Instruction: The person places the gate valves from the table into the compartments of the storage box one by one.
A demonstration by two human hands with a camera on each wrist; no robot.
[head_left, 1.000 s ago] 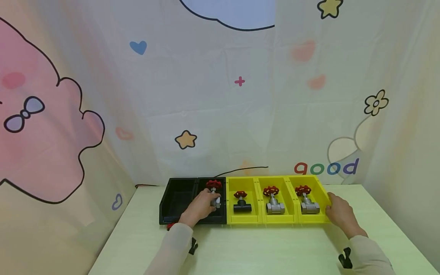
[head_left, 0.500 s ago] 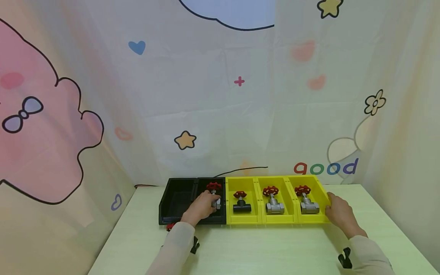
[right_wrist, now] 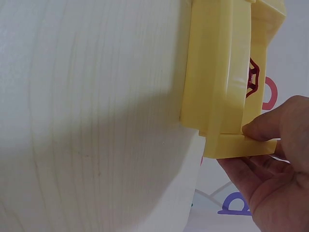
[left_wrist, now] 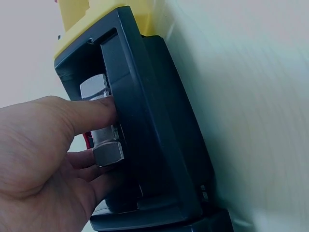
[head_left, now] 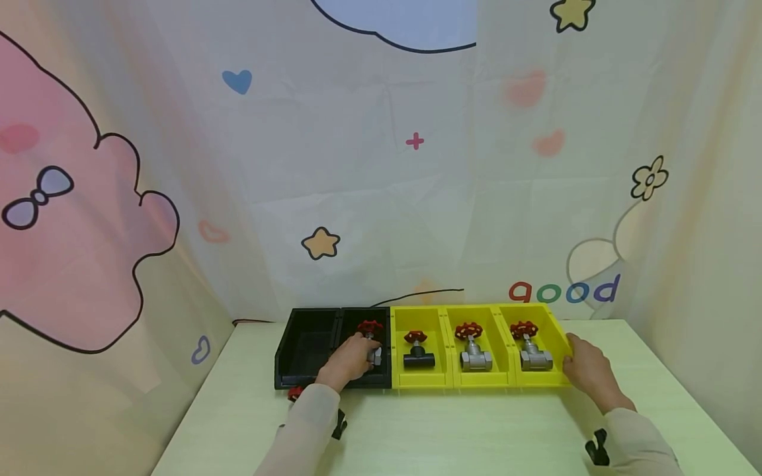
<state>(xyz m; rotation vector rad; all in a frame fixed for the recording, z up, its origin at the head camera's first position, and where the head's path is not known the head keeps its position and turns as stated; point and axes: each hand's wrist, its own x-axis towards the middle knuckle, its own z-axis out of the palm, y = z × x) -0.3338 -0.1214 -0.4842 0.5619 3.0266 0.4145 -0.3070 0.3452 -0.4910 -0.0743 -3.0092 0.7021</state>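
In the right black bin (head_left: 351,381), my left hand (head_left: 348,360) holds a silver gate valve (left_wrist: 108,152) by its body, thumb along the front and fingers behind. The valve's red handwheel (head_left: 370,326) shows above the hand in the head view. My right hand (head_left: 592,373) pinches the outer side wall of the rightmost yellow bin (right_wrist: 239,146), thumb inside and fingers outside. That bin holds a silver valve (head_left: 537,359) with a red handwheel. A similar silver valve (head_left: 476,360) sits in the middle yellow bin, and a black tee-shaped valve (head_left: 419,359) in the left yellow one.
The left black bin (head_left: 309,344) joins the row of bins at its end. A red handwheel (head_left: 295,393) pokes out in front of it, partly behind my left sleeve. Behind the pale table (head_left: 452,430) hangs a printed curtain, with a thin black cable (head_left: 417,293) near its foot.
My left hand and the silver valve have sunk slightly lower in the black bin, and the left forearm has shifted a little to the right. The right hand has stayed on the yellow wall.
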